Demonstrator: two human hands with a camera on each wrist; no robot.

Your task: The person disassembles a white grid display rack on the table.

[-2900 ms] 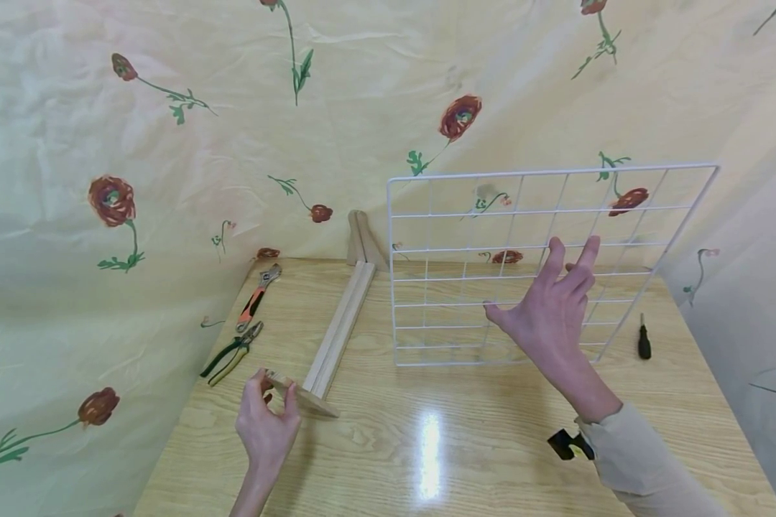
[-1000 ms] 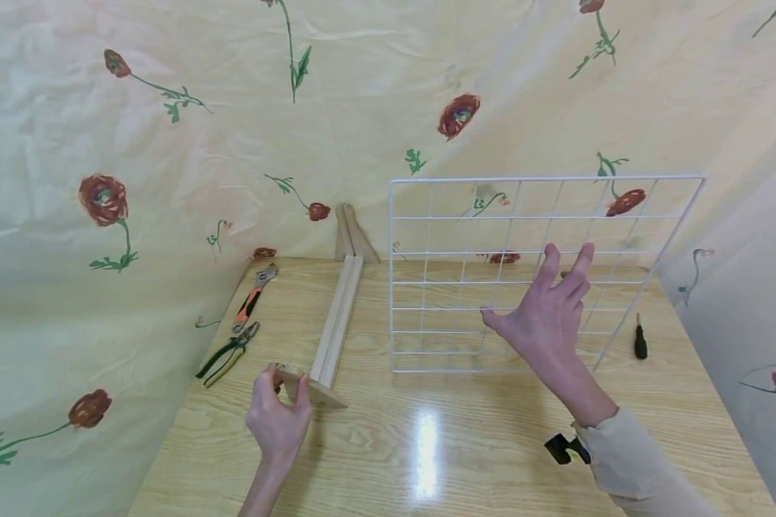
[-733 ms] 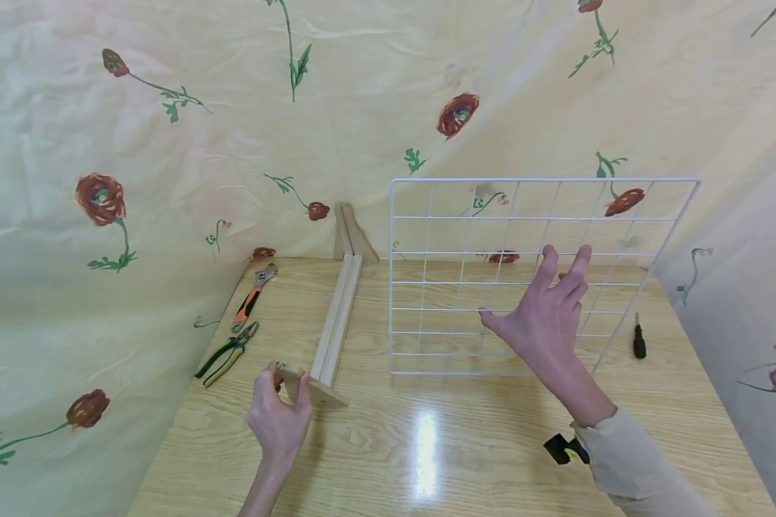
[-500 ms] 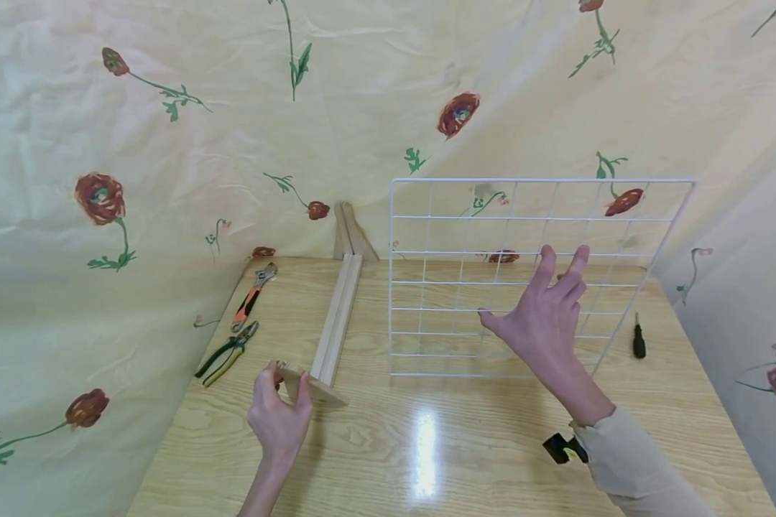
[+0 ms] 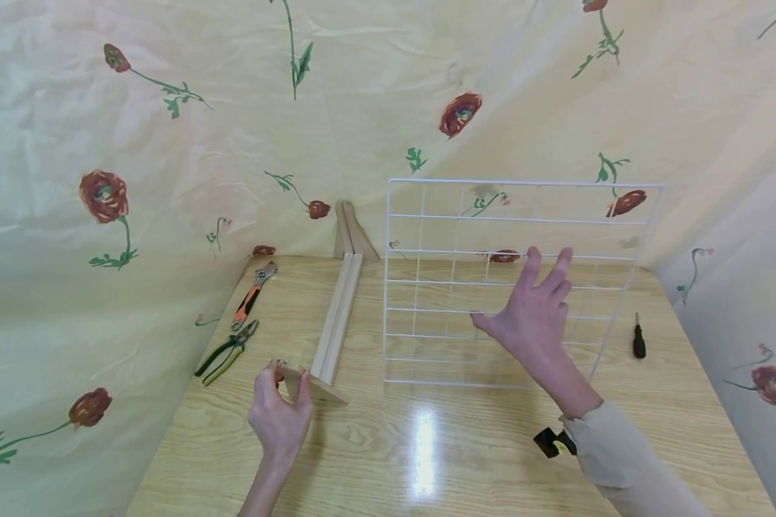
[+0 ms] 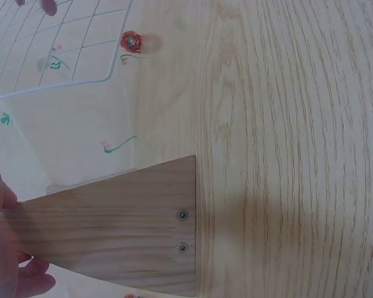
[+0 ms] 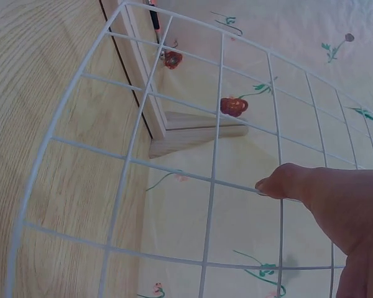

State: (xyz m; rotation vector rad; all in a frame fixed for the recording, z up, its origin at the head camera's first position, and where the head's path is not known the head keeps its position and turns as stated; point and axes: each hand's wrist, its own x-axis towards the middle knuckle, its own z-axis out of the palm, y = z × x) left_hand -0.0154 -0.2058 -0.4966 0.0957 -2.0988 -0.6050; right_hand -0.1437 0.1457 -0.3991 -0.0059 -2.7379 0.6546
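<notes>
My left hand (image 5: 279,420) pinches the upper part of a wooden end piece (image 5: 320,391) between thumb and fingers. In the left wrist view that end piece (image 6: 124,230) shows two screws near its wide edge on the table. A pale grooved wooden bar (image 5: 339,316) runs from it to a second wooden end piece (image 5: 356,237) by the back wall. To the right, my right hand (image 5: 530,316) holds a white wire grid panel (image 5: 453,283) upright, thumb and fingers spread on its wires. The right wrist view shows the thumb (image 7: 286,181) on a crossing wire of the panel.
An adjustable wrench (image 5: 252,296) and pliers (image 5: 228,353) lie along the table's left side. A black-handled screwdriver (image 5: 639,341) lies at the right. A small black object (image 5: 546,441) sits near my right sleeve. Flowered cloth (image 5: 362,108) covers the walls.
My right hand has shifted left with the grid panel, whose right side has turned and looks narrower. Earlier, my left hand and the near end piece moved slightly right; they now hold still.
</notes>
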